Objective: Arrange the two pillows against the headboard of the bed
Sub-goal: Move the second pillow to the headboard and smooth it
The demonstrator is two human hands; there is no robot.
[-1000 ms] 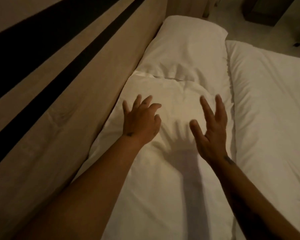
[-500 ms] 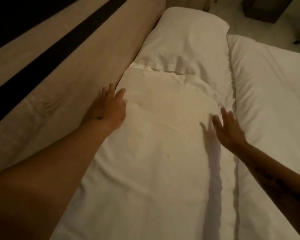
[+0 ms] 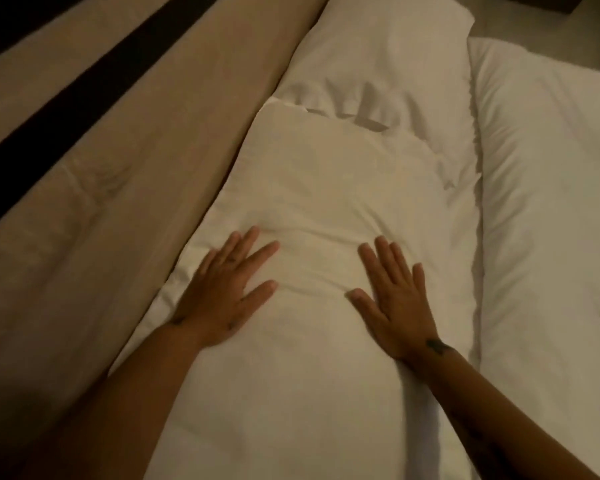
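Two white pillows lie end to end along the beige padded headboard (image 3: 118,174). The near pillow (image 3: 326,188) overlaps the bottom edge of the far pillow (image 3: 388,53). My left hand (image 3: 224,292) rests flat, palm down, on the near pillow close to its headboard side, fingers spread. My right hand (image 3: 395,296) lies flat on the same pillow toward its right side, fingers also apart. Neither hand grips the fabric. The near pillow's lower end runs out of view at the bottom.
A white duvet (image 3: 551,202) covers the bed to the right of the pillows, its folded edge touching them. A dark band (image 3: 84,81) crosses the headboard. Pale floor and a dark piece of furniture (image 3: 575,3) show at the top right.
Both hands came back from the pillow's side edges onto its top and now lie flat, lower on the pillow. The camera has moved closer.
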